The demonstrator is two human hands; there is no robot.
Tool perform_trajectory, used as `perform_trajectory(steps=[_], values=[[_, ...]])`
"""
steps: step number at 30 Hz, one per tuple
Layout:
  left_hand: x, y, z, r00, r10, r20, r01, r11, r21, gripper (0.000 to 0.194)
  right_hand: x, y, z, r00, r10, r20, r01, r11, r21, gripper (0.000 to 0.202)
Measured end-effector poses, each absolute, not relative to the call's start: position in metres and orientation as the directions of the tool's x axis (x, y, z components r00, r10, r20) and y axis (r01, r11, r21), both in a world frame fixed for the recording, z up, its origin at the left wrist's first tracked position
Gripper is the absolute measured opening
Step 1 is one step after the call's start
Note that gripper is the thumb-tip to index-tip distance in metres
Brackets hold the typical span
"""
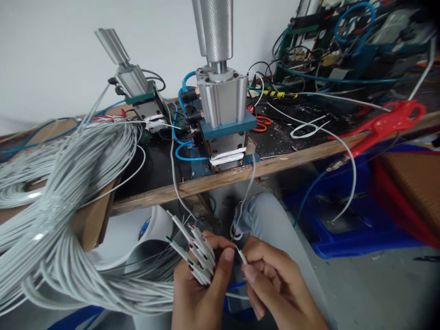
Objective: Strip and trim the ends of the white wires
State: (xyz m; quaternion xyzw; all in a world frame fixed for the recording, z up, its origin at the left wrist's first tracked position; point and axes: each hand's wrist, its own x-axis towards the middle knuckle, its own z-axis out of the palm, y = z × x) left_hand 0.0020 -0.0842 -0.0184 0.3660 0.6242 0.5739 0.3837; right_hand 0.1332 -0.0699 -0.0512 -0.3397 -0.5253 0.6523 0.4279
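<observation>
A bunch of white cables (197, 252) pokes up out of my left hand (208, 293), which is closed around it. Small green and dark red inner wires show at the cut ends. My right hand (275, 275) pinches a single white cable (242, 256) between thumb and fingers, its thin green tip pointing up and left. My left thumb and index finger meet right beside that tip; whether they grip a fine strand there is too small to tell. From the bunch, the long cable lengths (130, 293) run off to the left.
Large coils of grey-white cable (99, 156) lie on the bench at left. Two pneumatic clamping devices (223, 101) stand on the bench (154, 195). A red air gun (385, 126) hangs over the right edge, above a blue plastic stool (330, 243). A white bucket (120, 233) stands below.
</observation>
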Motion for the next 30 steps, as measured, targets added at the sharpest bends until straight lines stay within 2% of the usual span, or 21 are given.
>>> perform_trajectory(steps=[5,12,19,23,26,28,30], values=[[0.002,-0.083,-0.014,-0.417,0.909,-0.024,-0.006,0.024,1.0,0.007,0.134,-0.067,-0.051,-0.435,0.9,0.031,-0.091,-0.009,-0.996,0.037],[0.006,-0.085,-0.018,-0.437,0.897,0.067,0.088,-0.032,0.996,0.016,0.135,-0.063,-0.049,-0.47,0.882,0.037,0.022,0.053,-0.998,0.032],[0.001,-0.083,-0.022,-0.409,0.906,0.107,0.215,-0.019,0.976,0.015,0.138,-0.057,-0.041,-0.487,0.855,0.176,0.116,0.263,-0.958,0.024],[-0.009,-0.08,-0.019,-0.268,0.961,0.067,0.208,-0.01,0.978,0.014,0.147,-0.054,-0.036,-0.559,0.805,0.197,0.221,0.374,-0.901,0.023],[-0.01,-0.08,-0.015,-0.191,0.98,-0.046,0.164,0.078,0.983,0.01,0.155,-0.05,-0.031,-0.626,0.753,0.205,0.308,0.48,-0.821,0.021],[-0.009,-0.082,-0.014,-0.156,0.982,-0.107,0.173,0.134,0.976,0.008,0.16,-0.046,-0.028,-0.678,0.713,0.177,0.327,0.508,-0.797,0.02],[-0.008,-0.084,-0.017,-0.141,0.985,-0.099,0.232,0.13,0.964,0.01,0.164,-0.041,-0.025,-0.724,0.674,0.147,0.313,0.511,-0.801,0.02]])
